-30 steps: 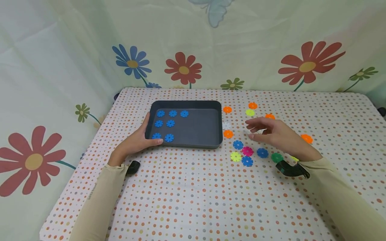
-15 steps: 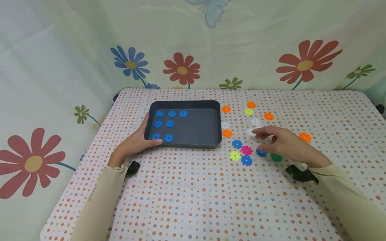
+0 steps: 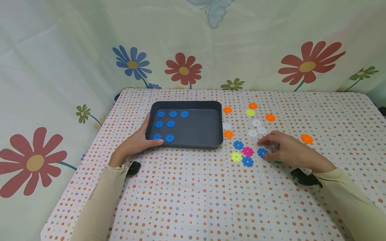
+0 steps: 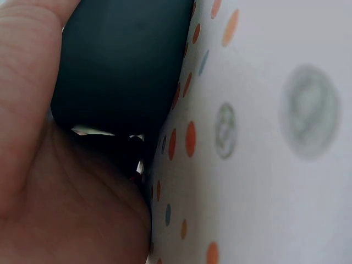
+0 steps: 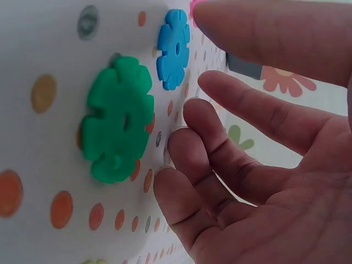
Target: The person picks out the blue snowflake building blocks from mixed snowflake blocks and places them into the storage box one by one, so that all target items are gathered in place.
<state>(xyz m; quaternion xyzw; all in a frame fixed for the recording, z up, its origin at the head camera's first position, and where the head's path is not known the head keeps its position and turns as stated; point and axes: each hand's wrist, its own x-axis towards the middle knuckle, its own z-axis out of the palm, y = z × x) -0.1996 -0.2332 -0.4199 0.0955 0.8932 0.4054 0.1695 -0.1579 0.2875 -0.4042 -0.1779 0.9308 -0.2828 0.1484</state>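
A dark grey rectangular tray [image 3: 199, 129] has several blue notched plastic discs [image 3: 171, 124] laid out in rows on its left side. My left hand [image 3: 132, 144] grips its near left corner, with the thumb over the front rim; the left wrist view shows the tray's dark wall [image 4: 121, 60] against the palm. Low over the table, my right hand [image 3: 291, 152] has thumb and fingers apart around a loose blue disc [image 3: 261, 153]. Nothing is held there. A green disc [image 5: 110, 121] lies close to that hand in the right wrist view, mostly hidden in the head view.
Right of the tray are scattered orange discs [image 3: 270, 117], white discs [image 3: 253, 133], yellow discs [image 3: 236, 157], a pink disc [image 3: 248, 151] and further blue discs [image 3: 248, 161]. A dotted cloth [image 3: 193, 194] covers the table. Behind it hangs a flowered curtain [image 3: 235, 50].
My right hand has moved right and toward me, down from the white discs to the loose blue disc. The left hand and tray stay put.
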